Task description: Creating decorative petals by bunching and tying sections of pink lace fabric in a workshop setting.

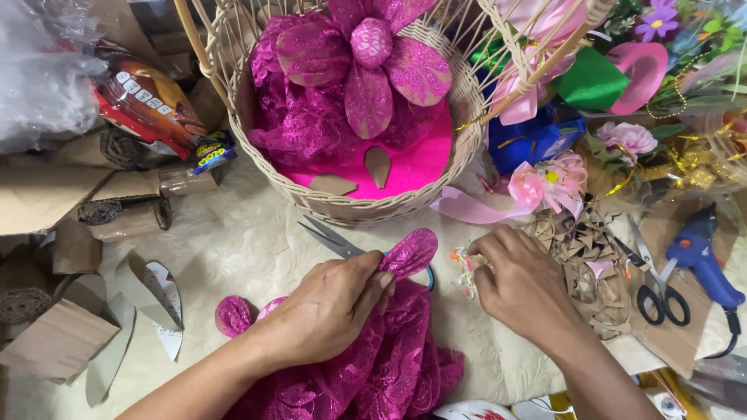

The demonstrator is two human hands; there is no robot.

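Nearest the camera, at six o'clock, a heap of magenta glitter lace fabric (381, 365) lies bunched on the cream table covering (233, 249); it looks limp and light, the kind of cloth that slumps and snags, so it would want gathering by a fold, not by an edge.

Just above it, the left hand (331, 307) is closed in a pinch on a glitter-covered petal (410, 253), thumb and fingers clamped at the petal's lower end while the rounded tip points toward one o'clock. The petal seems to be lace over a card backing: light, fairly stiff, bendable, rough with glitter, so unlikely to slip. The narrow base is the sensible place to hold it, since squeezing the broad face could crease it or shed glitter.

To its right, at four o'clock, the right hand (521, 284) rests knuckles up, fingertips pressed together on a small pale trim piece (465, 268), too small to identify.

Grey scissors (334, 241) lie partly hidden behind the left hand. Farther right are black-handled scissors (657, 284) and a blue glue gun (700, 253).

At nine o'clock sit brown card offcuts (70, 334).

Farthest, at twelve o'clock, a wicker basket (459, 132) holds a finished magenta flower (369, 58), with two bare card petal shapes (377, 165) below it.
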